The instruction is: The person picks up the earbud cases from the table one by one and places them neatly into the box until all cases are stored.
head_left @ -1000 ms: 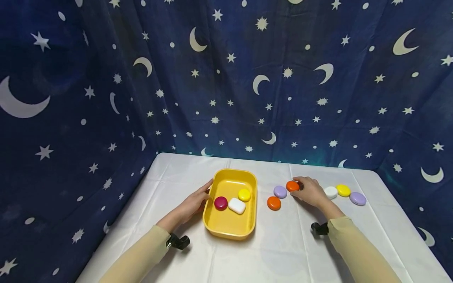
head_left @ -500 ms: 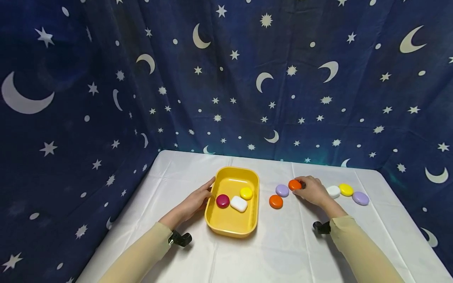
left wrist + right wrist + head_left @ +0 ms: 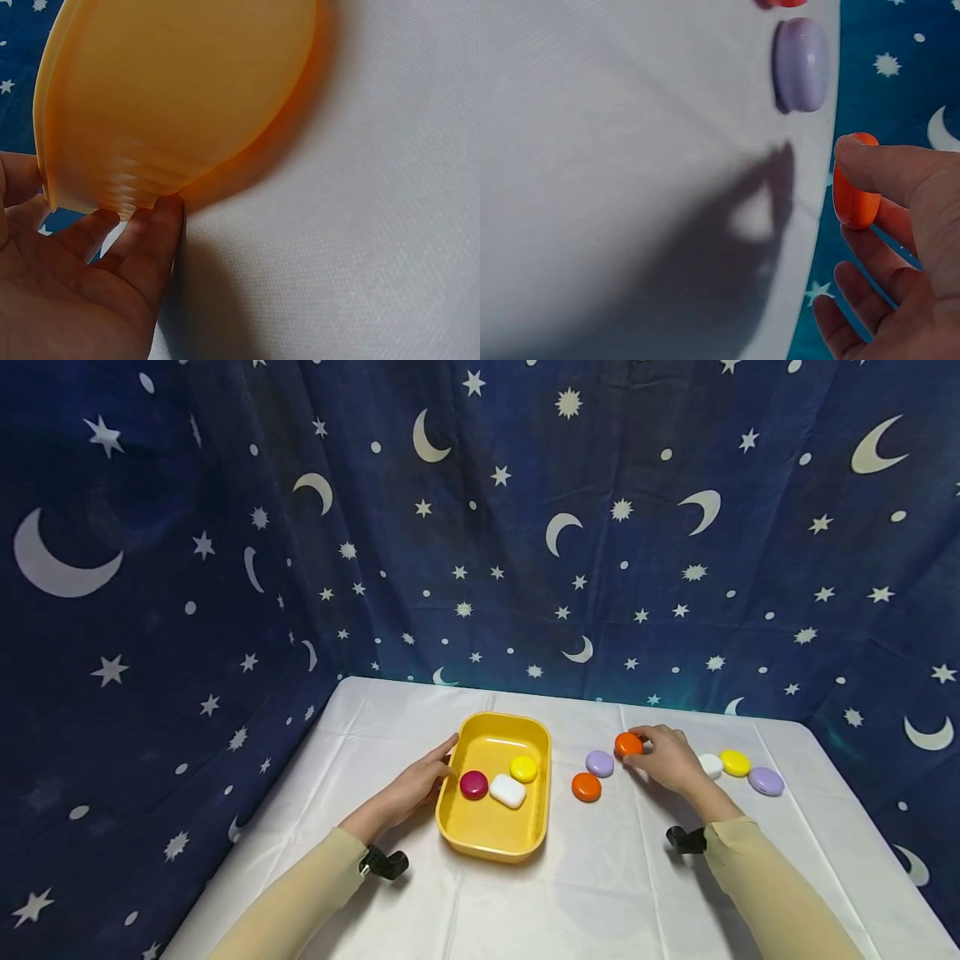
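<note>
My right hand (image 3: 666, 758) pinches a glossy orange round disc (image 3: 857, 196) between thumb and fingertips, its other fingers loosely spread. The right wrist view shows it apart from its shadow on the cloth, above the table. Close by, a lilac disc (image 3: 600, 764) and a second orange disc (image 3: 587, 787) lie on the white cloth. My left hand (image 3: 411, 787) rests its fairly straight fingers against the left wall of a yellow tray (image 3: 180, 82). Inside the tray lie a dark red disc (image 3: 474, 785), a yellow disc (image 3: 523, 768) and a white rounded rectangular piece (image 3: 507, 791).
Right of my right hand lie a partly hidden white piece (image 3: 710, 766), another yellow disc (image 3: 735, 763) and another lilac disc (image 3: 766, 781). A dark blue curtain (image 3: 510, 543) with moons and stars hangs behind the white-clothed table (image 3: 555, 910) and along its left side.
My right hand has raised the orange disc slightly from its spot beside the lilac disc. My left hand stays at the tray; the head view has shifted a little.
</note>
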Motion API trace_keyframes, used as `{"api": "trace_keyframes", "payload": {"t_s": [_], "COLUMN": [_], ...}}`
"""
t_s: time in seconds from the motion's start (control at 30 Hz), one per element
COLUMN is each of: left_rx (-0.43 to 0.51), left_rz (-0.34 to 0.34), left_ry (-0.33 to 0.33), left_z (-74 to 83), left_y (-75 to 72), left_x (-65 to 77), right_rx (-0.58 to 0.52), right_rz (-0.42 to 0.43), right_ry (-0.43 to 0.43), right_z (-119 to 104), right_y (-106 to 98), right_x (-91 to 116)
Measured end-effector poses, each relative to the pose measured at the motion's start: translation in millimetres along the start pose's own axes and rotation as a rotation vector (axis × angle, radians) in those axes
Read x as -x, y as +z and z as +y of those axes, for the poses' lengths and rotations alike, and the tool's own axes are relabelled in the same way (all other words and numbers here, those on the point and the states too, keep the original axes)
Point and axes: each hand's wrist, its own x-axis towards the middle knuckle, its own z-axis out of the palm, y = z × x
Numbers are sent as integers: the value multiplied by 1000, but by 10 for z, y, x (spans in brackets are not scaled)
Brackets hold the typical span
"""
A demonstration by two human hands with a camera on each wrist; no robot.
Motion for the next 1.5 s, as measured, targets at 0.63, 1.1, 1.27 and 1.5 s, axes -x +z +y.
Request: {"api": "trace_keyframes", "payload": {"t_s": [0.63, 1.1, 1.27, 1.5], "left_rx": [6, 4, 9, -7], "left_rz": [-14, -8, -5, 10], "left_ry": [6, 1, 9, -10], "left_z": [24, 28, 42, 23], "left_y": [-2, 9, 22, 25], "left_x": [0, -1, 4, -10], "right_rx": [-18, 2, 67, 191], "right_rz": [89, -19, -89, -183], "right_ry": [-161, -328, -398, -425], "right_z": [-678, -1384, -1558, -1785], "right_y": [-135, 14, 142, 383], "right_x": [-2, 18, -31, -164]}}
